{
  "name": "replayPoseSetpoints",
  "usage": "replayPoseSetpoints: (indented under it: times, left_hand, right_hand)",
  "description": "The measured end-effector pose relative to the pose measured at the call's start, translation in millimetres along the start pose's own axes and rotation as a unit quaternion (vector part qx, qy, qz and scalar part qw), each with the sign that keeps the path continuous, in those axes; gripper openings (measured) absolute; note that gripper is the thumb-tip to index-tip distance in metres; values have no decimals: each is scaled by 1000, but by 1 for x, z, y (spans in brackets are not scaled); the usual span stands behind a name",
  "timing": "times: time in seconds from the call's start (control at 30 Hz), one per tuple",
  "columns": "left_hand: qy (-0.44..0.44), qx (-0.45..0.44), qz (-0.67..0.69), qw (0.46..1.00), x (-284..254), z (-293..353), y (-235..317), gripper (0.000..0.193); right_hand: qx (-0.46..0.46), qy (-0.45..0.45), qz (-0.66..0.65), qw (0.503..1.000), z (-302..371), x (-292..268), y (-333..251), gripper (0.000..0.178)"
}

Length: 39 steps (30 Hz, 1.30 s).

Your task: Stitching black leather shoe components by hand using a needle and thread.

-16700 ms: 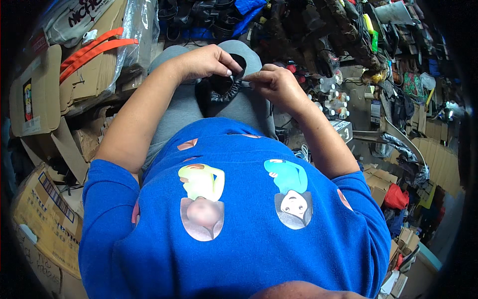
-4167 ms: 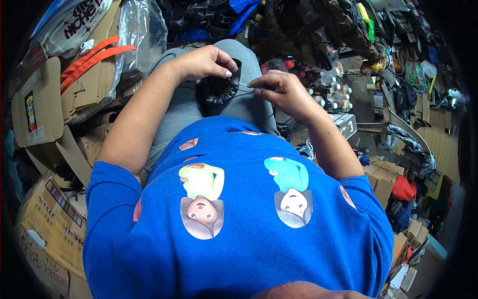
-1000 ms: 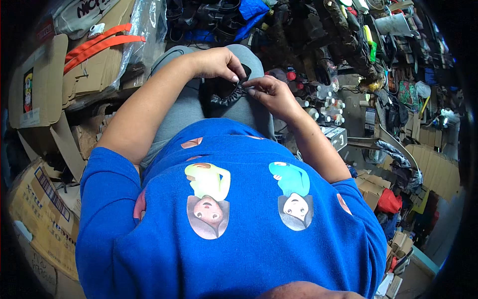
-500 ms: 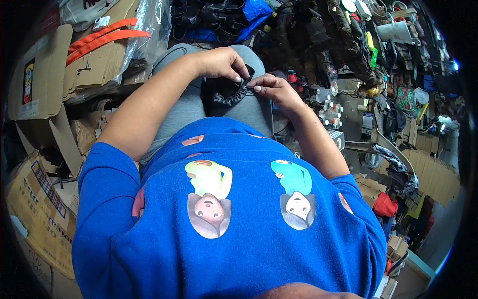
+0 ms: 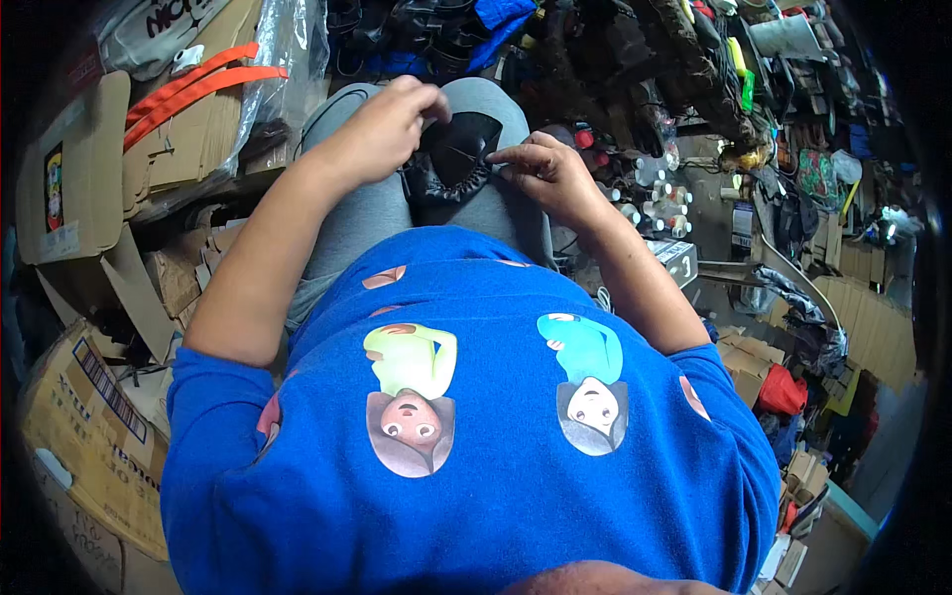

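A black leather shoe piece (image 5: 451, 159) with a stitched, wavy edge rests on my grey-trousered lap (image 5: 367, 213). My left hand (image 5: 392, 119) grips its upper left side, fingers curled over the rim. On the right edge of the piece, my right hand (image 5: 540, 171) pinches with thumb and fingertips; a thin thread or needle there is too small to make out. My blue printed shirt fills the lower half of the view.
Flattened cardboard boxes (image 5: 94, 178) and orange straps (image 5: 198, 84) are stacked at my left. Dark shoes and leather scraps (image 5: 635, 59) pile up ahead. Small bottles (image 5: 654, 193) and a red bag (image 5: 783, 387) crowd the floor at my right.
Both hands stay on the black piece in my lap. My right hand has shifted slightly outward along its right edge; earlier it pulled farther to the right and came back in.
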<state>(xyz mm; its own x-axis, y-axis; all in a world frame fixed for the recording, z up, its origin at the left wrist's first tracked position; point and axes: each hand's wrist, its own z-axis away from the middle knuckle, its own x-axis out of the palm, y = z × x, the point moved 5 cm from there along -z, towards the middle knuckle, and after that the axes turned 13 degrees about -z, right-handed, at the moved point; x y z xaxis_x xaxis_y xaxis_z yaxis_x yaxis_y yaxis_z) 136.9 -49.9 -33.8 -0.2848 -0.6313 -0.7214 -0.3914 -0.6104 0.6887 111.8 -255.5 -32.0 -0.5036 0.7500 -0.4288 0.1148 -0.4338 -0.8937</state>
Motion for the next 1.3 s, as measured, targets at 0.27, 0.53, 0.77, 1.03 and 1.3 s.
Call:
replayPoseSetpoints:
  times: [0.27, 0.53, 0.77, 1.03, 1.3]
  left_hand:
    - [69, -44, -72, 994, 14, 40, 11, 16]
    - [78, -31, 32, 996, 20, 24, 5, 19]
    - [51, -20, 15, 998, 27, 22, -3, 22]
    - [50, -21, -21, 998, 27, 19, -4, 19]
    - [24, -40, 27, 999, 30, 17, -8, 18]
  right_hand:
    - [-83, 55, 222, 970, 21, 19, -12, 34]
    - [55, 4, -52, 997, 6, -1, 16, 36]
    - [68, -68, -21, 995, -9, -5, 20, 28]
    - [80, -70, -22, 994, -14, -6, 12, 28]
    - [80, -84, -46, 992, -14, -7, 18, 26]
